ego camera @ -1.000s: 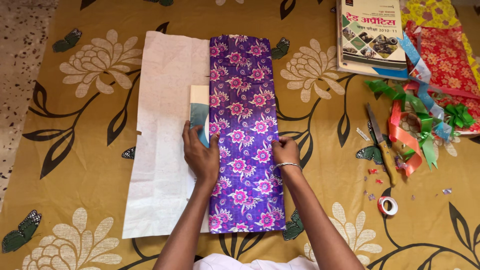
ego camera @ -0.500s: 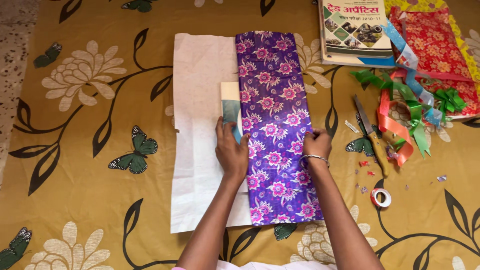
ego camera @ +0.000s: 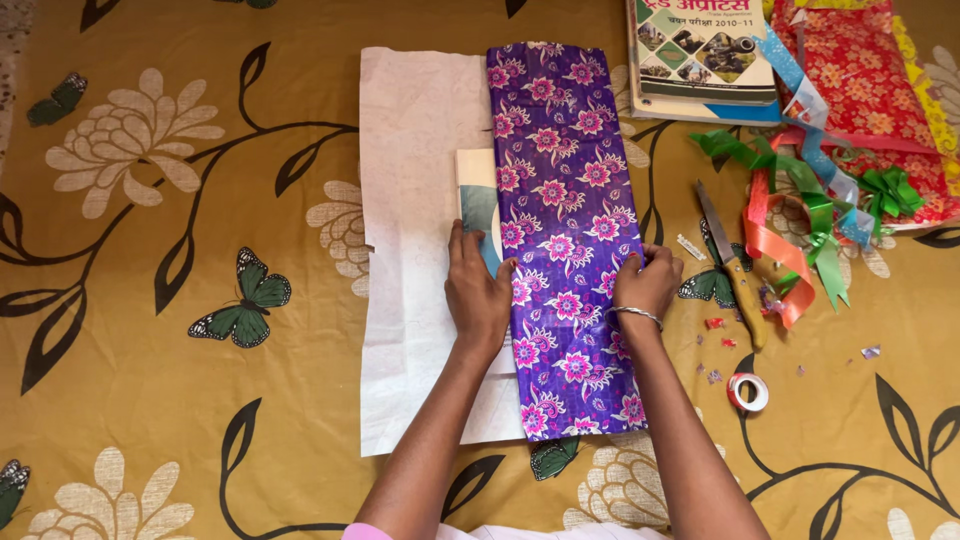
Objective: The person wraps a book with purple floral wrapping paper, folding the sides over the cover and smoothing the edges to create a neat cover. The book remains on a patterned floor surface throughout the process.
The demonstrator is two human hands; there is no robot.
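Note:
A sheet of purple wrapping paper (ego camera: 560, 170) with pink flowers lies folded over a flat book (ego camera: 478, 195), its white underside (ego camera: 415, 180) spread out to the left. My left hand (ego camera: 478, 292) presses flat on the book's exposed edge and the fold of the paper. My right hand (ego camera: 648, 283) grips the right edge of the purple paper, fingers curled on it, a silver bangle on the wrist.
A patterned golden cloth (ego camera: 180, 300) covers the floor. To the right lie a knife (ego camera: 733, 270), coloured ribbons (ego camera: 810, 215), a tape roll (ego camera: 748, 392), a book (ego camera: 700, 55) and red floral paper (ego camera: 865, 80).
The view has shifted left and slightly down, so everything sits further right. My right hand has slid to the paper's right edge and curled on it. My left hand stays pressed.

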